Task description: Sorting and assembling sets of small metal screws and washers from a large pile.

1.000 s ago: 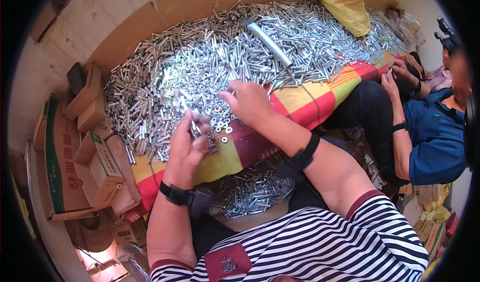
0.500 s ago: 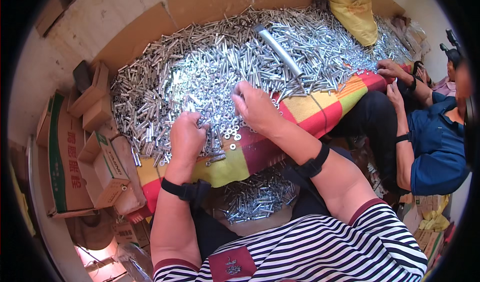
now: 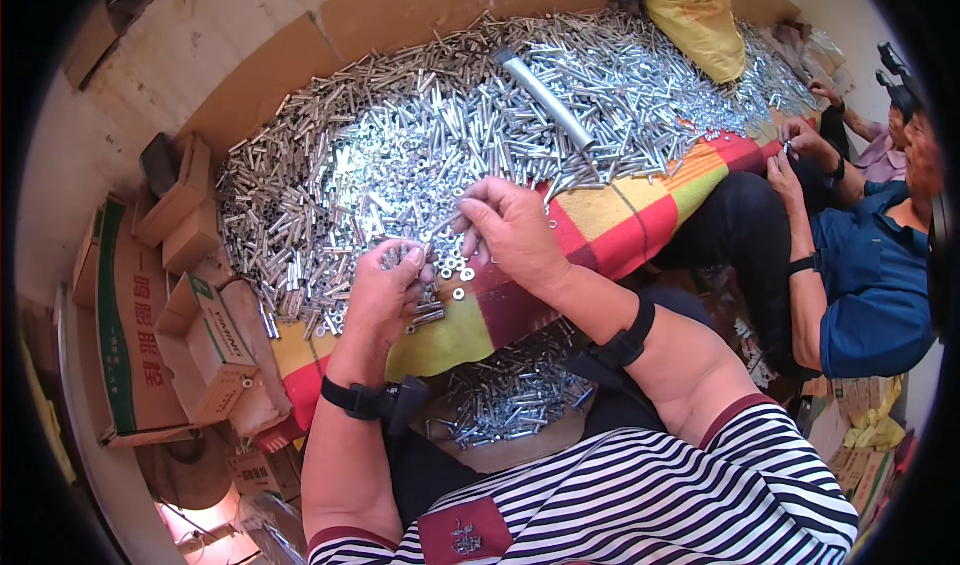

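A wide heap of silvery bolts and metal sleeves [image 3: 430,95] lies in front of me, with loose nuts and washers [image 3: 456,265] at its near edge. Above that edge my hands are close together. Thumb and fingers of my right hand [image 3: 508,230] pinch a slim bolt [image 3: 438,231] that points toward my left hand [image 3: 385,285]. My left hand is closed in a pinch near the bolt's end; the small piece in its fingertips is too small to name. A checkered red and yellow blanket [image 3: 590,220] shows under the heap.
A grey metal tube [image 3: 545,100] rests on the heap, and a yellow sack [image 3: 695,25] stands behind. Open cardboard boxes [image 3: 205,350] are at the left. More bolts [image 3: 515,405] lie below the blanket's edge. A co-worker in a blue shirt [image 3: 870,285] handles small parts at the right.
My hands have come up off the heap and nearer each other. A bolt now shows in my right fingers. The co-worker's hands have drawn together.
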The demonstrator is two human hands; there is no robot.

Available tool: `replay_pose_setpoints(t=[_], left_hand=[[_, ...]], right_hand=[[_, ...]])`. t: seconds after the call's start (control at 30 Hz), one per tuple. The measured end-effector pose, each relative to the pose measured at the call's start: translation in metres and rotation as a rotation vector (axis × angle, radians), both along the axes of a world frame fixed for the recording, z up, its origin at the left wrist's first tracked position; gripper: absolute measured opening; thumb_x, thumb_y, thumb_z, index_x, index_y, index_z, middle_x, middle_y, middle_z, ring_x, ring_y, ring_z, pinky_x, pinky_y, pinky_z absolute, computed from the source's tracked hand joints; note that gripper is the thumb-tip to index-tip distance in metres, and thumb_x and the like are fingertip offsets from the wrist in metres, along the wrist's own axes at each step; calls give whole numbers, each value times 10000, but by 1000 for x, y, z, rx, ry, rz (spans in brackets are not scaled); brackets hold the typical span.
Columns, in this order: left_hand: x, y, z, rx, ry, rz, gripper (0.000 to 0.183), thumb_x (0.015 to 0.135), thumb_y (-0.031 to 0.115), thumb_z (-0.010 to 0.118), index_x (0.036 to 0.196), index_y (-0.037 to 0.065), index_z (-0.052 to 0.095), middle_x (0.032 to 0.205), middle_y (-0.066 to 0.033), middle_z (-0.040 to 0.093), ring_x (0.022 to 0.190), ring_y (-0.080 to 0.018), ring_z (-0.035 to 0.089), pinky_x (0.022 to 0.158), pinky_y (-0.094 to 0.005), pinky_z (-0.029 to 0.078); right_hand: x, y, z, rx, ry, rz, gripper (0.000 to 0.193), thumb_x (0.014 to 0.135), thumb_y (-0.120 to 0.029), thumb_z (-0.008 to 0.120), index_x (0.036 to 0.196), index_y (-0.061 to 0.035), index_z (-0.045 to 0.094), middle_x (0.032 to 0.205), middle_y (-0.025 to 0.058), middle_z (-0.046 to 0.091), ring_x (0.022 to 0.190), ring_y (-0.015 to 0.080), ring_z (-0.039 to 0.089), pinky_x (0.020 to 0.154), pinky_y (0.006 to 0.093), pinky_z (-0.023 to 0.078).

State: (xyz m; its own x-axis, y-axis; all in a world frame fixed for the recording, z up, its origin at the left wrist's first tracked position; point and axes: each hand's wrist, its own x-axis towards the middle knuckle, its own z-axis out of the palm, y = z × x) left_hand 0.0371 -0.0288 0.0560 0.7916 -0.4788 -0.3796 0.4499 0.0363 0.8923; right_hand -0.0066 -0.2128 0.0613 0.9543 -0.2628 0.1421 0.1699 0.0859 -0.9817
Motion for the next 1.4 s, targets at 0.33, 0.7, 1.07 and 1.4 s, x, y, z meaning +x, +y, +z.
replay_pose_setpoints(t=[0.33, 0.7, 1.07, 1.4], left_hand=[[-9, -8, -19, -266, 312, 147, 146, 913, 190, 606, 823, 101, 533, 639, 10, 539, 398, -20, 361, 327, -162, 237], [20, 29, -10, -182, -45, 235, 126, 831, 97, 657, 931, 31, 617, 746, -26, 603, 548, -89, 529, 405, -179, 367], [8, 6, -12, 1166, -1026, -54, 267, 681, 180, 777, 726, -16, 600, 703, -227, 613, 711, -418, 605, 629, -453, 475], [-5, 1, 0, 138, -291, -58, 108, 911, 83, 556, 999, 20, 555, 797, -72, 645, 585, -75, 528, 527, -214, 438]], right_hand=[[-16, 24, -18, -535, -35, 260, 277, 814, -297, 638, 723, -36, 645, 688, 183, 603, 651, 345, 607, 598, 423, 466], [23, -62, -24, -1278, 242, -242, 110, 740, -58, 585, 781, 20, 651, 834, 224, 655, 804, 387, 650, 734, 471, 518], [12, -32, -4, -969, -70, -207, 153, 754, -113, 609, 827, 19, 578, 697, 208, 628, 671, 333, 655, 629, 437, 508], [-6, -3, -4, 66, -110, 43, 95, 924, -42, 510, 958, 42, 537, 803, 99, 628, 682, 143, 668, 564, 247, 550]])
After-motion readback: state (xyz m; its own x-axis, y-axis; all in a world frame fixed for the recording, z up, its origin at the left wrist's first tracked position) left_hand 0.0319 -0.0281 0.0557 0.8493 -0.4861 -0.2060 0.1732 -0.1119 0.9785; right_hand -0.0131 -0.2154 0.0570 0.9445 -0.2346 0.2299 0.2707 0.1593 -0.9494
